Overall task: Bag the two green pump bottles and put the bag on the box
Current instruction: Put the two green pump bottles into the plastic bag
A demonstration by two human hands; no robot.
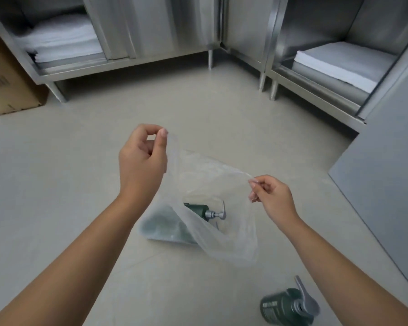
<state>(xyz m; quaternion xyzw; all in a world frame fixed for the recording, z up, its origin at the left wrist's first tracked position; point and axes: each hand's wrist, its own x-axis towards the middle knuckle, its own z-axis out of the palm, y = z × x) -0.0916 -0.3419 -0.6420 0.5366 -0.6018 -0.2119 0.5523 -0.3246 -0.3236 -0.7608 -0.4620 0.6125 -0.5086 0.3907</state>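
Floor (57, 184): pale, smooth.
On it: green pump bottle (285, 307), cardboard box (7, 85), steel cabinets (151, 31) on legs.

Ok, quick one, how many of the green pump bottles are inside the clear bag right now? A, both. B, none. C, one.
C: one green pump bottle lies inside the clear bag held open by the left hand and right hand, while the other bottle stands on the floor outside it.
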